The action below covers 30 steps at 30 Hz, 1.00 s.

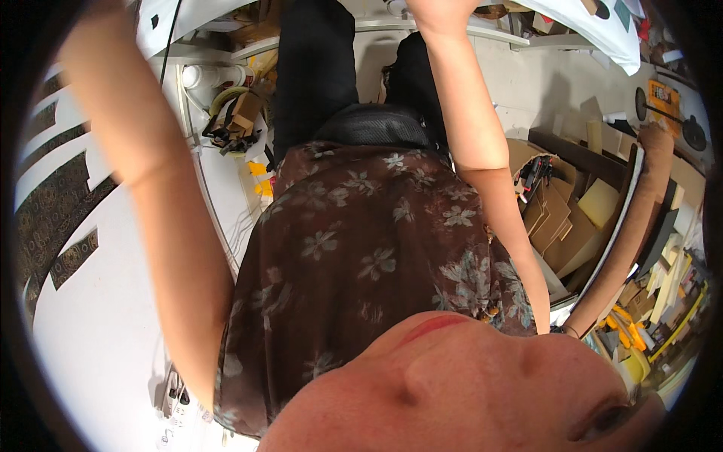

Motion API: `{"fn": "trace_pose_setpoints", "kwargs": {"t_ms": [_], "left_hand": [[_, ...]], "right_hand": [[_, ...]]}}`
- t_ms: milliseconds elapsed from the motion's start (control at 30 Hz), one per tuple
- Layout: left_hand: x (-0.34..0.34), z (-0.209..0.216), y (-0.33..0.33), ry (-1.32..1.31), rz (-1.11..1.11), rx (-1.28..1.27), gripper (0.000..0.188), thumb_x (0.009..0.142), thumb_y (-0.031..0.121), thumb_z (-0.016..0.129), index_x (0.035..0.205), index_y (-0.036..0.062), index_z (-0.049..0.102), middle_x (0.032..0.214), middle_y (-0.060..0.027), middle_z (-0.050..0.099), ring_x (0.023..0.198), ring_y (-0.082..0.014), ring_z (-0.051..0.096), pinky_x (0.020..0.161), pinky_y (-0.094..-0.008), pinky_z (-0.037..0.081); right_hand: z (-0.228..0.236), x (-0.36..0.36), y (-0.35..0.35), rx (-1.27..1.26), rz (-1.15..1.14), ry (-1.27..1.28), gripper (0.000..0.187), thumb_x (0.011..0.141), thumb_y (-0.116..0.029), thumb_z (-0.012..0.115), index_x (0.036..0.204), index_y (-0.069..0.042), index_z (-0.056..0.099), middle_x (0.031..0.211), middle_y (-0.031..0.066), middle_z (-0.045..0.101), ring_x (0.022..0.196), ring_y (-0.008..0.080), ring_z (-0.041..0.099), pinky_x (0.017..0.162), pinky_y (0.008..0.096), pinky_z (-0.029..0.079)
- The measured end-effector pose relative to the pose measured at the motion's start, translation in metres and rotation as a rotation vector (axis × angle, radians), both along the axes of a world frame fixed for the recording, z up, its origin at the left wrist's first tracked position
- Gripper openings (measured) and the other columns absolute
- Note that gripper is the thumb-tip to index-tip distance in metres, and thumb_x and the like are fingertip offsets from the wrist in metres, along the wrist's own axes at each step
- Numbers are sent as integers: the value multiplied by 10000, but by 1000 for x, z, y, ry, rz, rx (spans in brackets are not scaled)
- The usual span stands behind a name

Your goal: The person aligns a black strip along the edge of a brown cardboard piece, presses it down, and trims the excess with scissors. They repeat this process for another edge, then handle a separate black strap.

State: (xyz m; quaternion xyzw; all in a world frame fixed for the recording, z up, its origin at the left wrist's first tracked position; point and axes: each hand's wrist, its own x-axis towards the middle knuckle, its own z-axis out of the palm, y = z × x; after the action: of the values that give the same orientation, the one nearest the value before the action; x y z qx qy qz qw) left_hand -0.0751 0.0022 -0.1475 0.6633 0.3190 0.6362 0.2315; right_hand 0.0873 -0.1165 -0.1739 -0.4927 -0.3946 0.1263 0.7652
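Observation:
Up the left side runs my left forearm (120,98), blurred by motion. Its hand lies past the picture's upper edge, so what it touches is hidden. At the top, right of the middle, only the wrist end of my right hand (444,10) shows. The fingers are cut off, and I cannot see whether they hold anything. Dark patterned pieces (53,196) lie flat on a white surface (98,324) beyond my left arm. Near my right hand, a pale sheet (595,34) reaches over the upper right.
A white roll (215,77) lies among clutter beside my legs. On the right are flat cardboard pieces (553,215), a pale yellow block (599,202) and a long brown tube-like piece (629,233). Yellow-handled tools (629,328) and scraps crowd the far right. A thin black cable (171,41) hangs at upper left.

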Motion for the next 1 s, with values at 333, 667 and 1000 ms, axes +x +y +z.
{"fn": "trace_pose_setpoints", "kwargs": {"t_ms": [333, 667, 1000], "left_hand": [[74, -149, -87, -793, -546, -1423, 243, 992, 246, 493, 1158, 90, 577, 1017, -32, 634, 926, -155, 601, 809, -295, 499], [63, -141, -80, -661, -682, -1312, 293, 1009, 264, 472, 1207, 68, 561, 1076, -53, 639, 960, -179, 616, 864, -325, 497], [63, -145, -82, -691, -842, -1174, 349, 1002, 282, 499, 1278, 70, 533, 1152, -60, 629, 1061, -193, 596, 941, -358, 471]], "right_hand": [[-6, -1, -1, -16, -49, -90, 394, 717, -13, 788, 973, -27, 488, 764, 10, 589, 653, 52, 528, 570, 199, 425], [-7, -8, -4, 5, -14, -127, 402, 711, -18, 784, 987, -31, 492, 779, 7, 592, 670, 53, 535, 586, 192, 436], [-5, -2, -8, -31, -18, -142, 394, 719, -27, 799, 973, -32, 499, 776, 7, 593, 666, 51, 531, 581, 190, 425]]}}
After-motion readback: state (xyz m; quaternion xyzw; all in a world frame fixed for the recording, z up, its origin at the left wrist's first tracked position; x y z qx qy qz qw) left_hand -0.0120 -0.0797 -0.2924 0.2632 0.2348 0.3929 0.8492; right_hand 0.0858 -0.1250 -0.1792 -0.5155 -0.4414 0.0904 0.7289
